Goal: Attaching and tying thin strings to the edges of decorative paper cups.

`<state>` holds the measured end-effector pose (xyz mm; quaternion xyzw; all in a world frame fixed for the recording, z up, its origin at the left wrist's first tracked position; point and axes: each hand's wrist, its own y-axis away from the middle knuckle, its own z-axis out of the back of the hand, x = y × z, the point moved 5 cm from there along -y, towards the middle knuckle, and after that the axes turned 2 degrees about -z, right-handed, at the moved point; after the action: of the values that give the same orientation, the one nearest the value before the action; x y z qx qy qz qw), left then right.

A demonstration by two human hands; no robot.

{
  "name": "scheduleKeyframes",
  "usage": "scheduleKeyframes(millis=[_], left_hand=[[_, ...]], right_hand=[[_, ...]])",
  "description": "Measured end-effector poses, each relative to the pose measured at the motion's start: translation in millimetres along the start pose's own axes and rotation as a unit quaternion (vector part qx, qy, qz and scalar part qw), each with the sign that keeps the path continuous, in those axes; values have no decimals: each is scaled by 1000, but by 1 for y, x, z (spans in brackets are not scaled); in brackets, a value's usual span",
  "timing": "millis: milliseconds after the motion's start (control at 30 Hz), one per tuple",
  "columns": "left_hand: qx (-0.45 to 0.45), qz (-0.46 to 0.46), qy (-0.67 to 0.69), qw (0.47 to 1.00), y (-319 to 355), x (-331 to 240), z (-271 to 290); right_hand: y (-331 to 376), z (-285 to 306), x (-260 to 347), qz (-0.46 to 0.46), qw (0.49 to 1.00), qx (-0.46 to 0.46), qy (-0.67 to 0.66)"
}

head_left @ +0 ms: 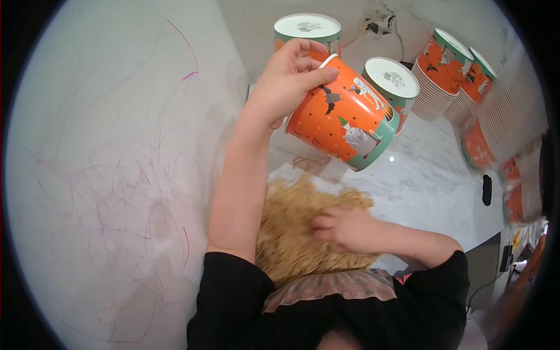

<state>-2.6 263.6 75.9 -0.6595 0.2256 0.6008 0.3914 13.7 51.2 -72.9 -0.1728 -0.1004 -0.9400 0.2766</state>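
My left hand (286, 79) is closed on the rim of an orange paper bucket (309, 116) with a green base band and Halloween-style figures. The thumb lies on its outer side. The bucket is tilted, its mouth toward upper left, and hangs above the counter; its inside is hidden. Nearer my body lies a fluffy heap of tan shredded strands (291, 216). My right hand (353, 230) presses into that heap with its fingers curled, slightly blurred and partly sunk among the strands.
Two upside-down buckets (392, 77) stand behind the held one. Nested bucket stacks (434, 87) line the right, some in clear plastic wrap. A small black object (487, 189) lies at the marble counter's (431, 175) right. A scribbled white surface (134, 146) borders the left.
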Motion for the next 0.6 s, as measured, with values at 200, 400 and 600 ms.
scheduleKeyframes(millis=[200,400,600], left_hand=[[-49,-7,37,998,9,4,16],[-66,-37,107,991,18,4,26],[-120,-68,91,986,33,3,56]], right_hand=[[99,42,-39,-278,960,34,10],[195,48,-85,-434,873,36,218],[131,105,-70,-357,897,-129,224]])
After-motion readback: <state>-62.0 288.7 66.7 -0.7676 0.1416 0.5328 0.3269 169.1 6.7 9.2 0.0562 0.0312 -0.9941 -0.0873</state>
